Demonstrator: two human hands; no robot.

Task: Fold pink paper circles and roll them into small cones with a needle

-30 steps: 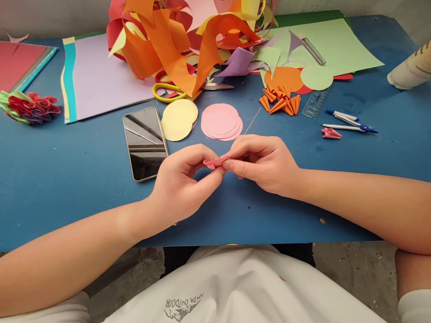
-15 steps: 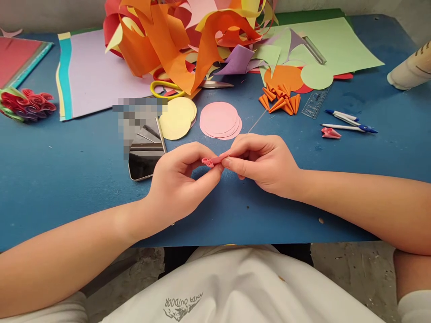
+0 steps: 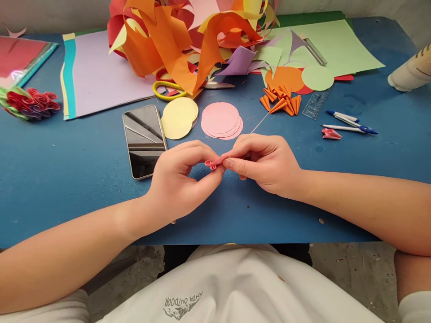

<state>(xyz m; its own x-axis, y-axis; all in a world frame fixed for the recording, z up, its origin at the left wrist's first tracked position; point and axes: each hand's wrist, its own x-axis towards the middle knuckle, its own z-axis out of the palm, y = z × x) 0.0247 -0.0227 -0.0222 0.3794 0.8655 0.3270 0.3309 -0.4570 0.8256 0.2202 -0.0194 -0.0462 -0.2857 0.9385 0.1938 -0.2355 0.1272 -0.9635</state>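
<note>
- Left hand [image 3: 183, 179] and right hand [image 3: 267, 166] pinched the curled pink paper [image 3: 220, 159], mid-frame.
- The thin stick [image 3: 260, 122] tipped farther right (only slightly), suggesting rolling continued.

Pink paper [image 3: 219, 159]: small, narrow piece, pinched between left hand [image 3: 186, 179] and right hand [image 3: 264, 162], held up over the tabletop. Two tight spiral coils side by side at its left end, open faces toward me. Body runs from the coils up and right, slightly tilted, into my right fingertips; far end hidden there. Thin stick [image 3: 259, 123]: pale, straight, slanting up and right from behind my right knuckles; lower part hidden, upper end overlapping orange cones in view.
</note>
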